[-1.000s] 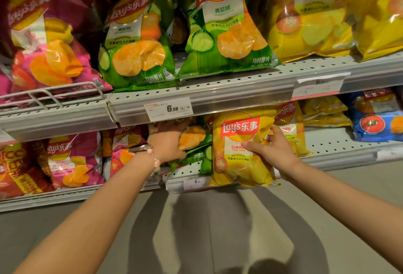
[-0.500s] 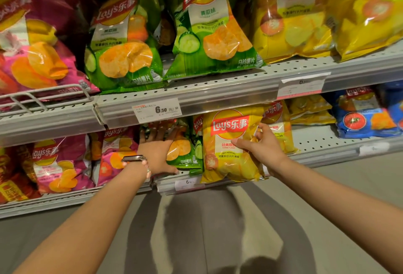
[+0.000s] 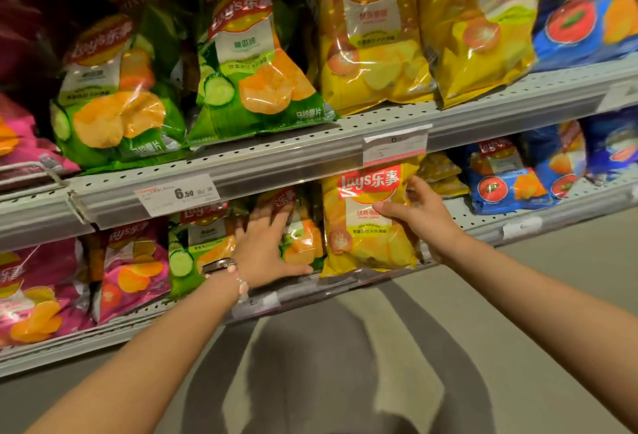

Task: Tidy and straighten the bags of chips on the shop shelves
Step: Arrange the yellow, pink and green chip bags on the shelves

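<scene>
On the lower shelf (image 3: 552, 216) a yellow Lay's bag (image 3: 359, 243) stands upright at the front edge. My right hand (image 3: 423, 217) holds its right side, thumb across the front and fingers at the bag's edge. Just left of it are green cucumber-flavour bags (image 3: 302, 243), leaning and partly hidden. My left hand (image 3: 266, 247) lies flat on them with fingers spread, a watch and a bead bracelet on the wrist. Another green bag (image 3: 193, 254) shows to the left of that wrist.
Pink bags (image 3: 134, 268) fill the lower shelf to the left and blue tomato bags (image 3: 504, 181) to the right. The upper shelf rail (image 3: 276, 171) carries a 6.50 price tag (image 3: 177, 193), with green bags (image 3: 255, 81) and yellow bags (image 3: 369, 47) above. Grey floor lies below.
My left hand came out from under the upper shelf and now lies flat on the front of the green bags. My right hand stays on the yellow bag.
</scene>
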The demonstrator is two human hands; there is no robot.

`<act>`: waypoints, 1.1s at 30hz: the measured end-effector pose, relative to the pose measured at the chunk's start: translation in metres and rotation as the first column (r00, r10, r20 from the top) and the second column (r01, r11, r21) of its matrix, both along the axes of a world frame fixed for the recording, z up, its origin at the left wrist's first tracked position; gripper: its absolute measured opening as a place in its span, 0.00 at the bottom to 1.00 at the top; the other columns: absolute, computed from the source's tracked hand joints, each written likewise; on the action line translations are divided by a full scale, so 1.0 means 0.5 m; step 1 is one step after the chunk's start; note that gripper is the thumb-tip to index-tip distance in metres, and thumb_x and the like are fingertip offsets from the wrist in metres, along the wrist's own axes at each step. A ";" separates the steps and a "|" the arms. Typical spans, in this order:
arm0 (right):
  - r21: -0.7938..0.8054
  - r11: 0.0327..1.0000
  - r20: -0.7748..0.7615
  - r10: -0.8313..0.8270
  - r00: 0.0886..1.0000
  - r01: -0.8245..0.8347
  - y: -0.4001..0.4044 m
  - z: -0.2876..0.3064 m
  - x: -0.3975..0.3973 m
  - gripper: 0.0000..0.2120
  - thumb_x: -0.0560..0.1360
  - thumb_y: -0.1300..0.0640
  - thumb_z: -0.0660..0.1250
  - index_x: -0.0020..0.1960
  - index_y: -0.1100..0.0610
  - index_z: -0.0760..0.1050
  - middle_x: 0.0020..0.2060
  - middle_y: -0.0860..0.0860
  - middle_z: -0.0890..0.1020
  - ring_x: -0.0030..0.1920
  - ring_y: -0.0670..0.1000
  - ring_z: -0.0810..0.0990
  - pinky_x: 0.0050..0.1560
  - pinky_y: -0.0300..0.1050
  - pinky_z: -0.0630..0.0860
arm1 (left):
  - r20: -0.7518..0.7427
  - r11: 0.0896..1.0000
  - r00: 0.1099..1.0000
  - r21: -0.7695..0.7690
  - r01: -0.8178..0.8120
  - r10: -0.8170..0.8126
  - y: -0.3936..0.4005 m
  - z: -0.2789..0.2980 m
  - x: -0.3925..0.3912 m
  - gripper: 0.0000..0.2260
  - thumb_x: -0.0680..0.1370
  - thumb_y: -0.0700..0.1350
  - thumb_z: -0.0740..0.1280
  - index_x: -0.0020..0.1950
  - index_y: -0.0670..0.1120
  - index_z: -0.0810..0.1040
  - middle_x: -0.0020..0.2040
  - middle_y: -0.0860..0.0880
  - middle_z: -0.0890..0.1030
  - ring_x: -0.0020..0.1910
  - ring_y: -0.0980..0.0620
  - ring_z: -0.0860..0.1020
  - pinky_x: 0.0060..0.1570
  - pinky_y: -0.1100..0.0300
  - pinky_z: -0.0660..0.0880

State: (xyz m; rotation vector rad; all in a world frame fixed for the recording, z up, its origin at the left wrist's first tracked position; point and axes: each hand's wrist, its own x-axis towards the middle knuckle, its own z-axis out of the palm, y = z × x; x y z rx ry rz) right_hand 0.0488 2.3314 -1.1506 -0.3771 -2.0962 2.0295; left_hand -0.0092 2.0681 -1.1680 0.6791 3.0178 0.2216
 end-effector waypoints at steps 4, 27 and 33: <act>0.079 0.996 -0.012 -0.033 0.999 0.034 0.105 0.003 -0.005 0.25 0.67 0.59 0.77 0.62 0.55 0.72 0.55 0.53 0.80 0.55 0.53 0.80 0.57 0.53 0.77 | 0.002 0.999 1.000 0.016 0.031 -0.031 0.086 0.001 -0.008 0.50 0.64 0.69 0.71 0.77 0.57 0.49 0.71 0.42 0.66 0.70 0.41 0.63 0.67 0.43 0.63; 0.068 0.997 0.176 0.013 0.984 -0.026 0.307 -0.099 -0.152 0.30 0.73 0.64 0.70 0.70 0.52 0.62 0.47 0.45 0.78 0.46 0.46 0.78 0.39 0.37 0.72 | -0.012 0.980 0.987 -0.119 -0.161 0.160 0.277 -0.053 -0.050 0.44 0.63 0.65 0.75 0.74 0.58 0.61 0.76 0.44 0.60 0.74 0.38 0.57 0.67 0.37 0.62; 0.305 0.950 0.203 -0.002 0.979 -0.061 0.285 -0.118 -0.141 0.30 0.68 0.60 0.75 0.64 0.55 0.63 0.56 0.55 0.76 0.60 0.58 0.75 0.56 0.49 0.75 | -0.084 0.972 0.983 -0.154 -0.176 0.164 0.255 -0.059 -0.049 0.51 0.61 0.71 0.71 0.77 0.60 0.51 0.79 0.44 0.50 0.77 0.41 0.46 0.70 0.31 0.50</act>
